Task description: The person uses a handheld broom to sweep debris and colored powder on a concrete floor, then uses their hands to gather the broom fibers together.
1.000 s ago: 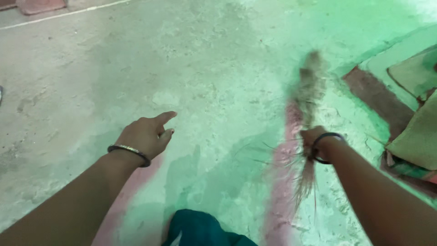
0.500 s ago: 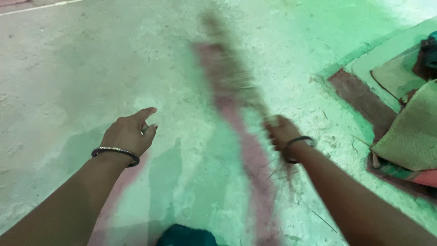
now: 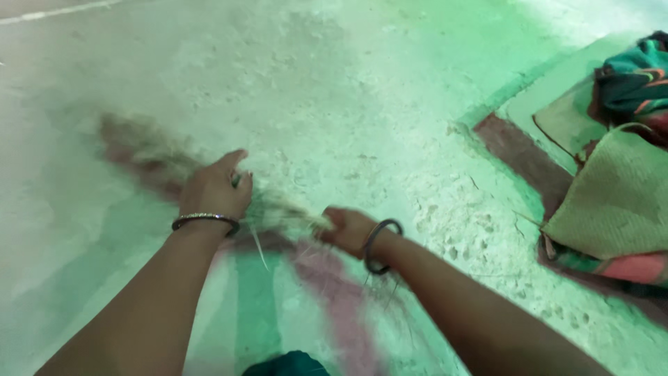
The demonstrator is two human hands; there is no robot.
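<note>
Head view, looking down on a pale green floor [image 3: 390, 83], rough and pitted, with faded pink and darker green painted bands.

Broom [image 3: 209, 188]: a bundle of dry grass stalks, now lying low across the floor, brush end blurred out to the left, bound end at the right hand. Half a second back it stood blurred in front of the person; a second back it was upright at the right. It has swept from right to left, so a stroke is near its end.

Right hand [image 3: 351, 230]: clenched on the broom's bound end, dark bangle [image 3: 379, 245] at the wrist.

Left hand [image 3: 212, 188]: earlier apart from the broom with fingers spread; now over the stalks, palm down, fingers loosely curved. Whether it presses them or only rests there cannot be told through the blur.

Left wrist: thin metal bangle [image 3: 205, 221].

Right edge: woven green mat [image 3: 612, 202] on a raised step, striped cloth under it, dark patterned cloth [image 3: 637, 76] above.

Bottom edge: a bit of teal garment [image 3: 289, 363].
</note>
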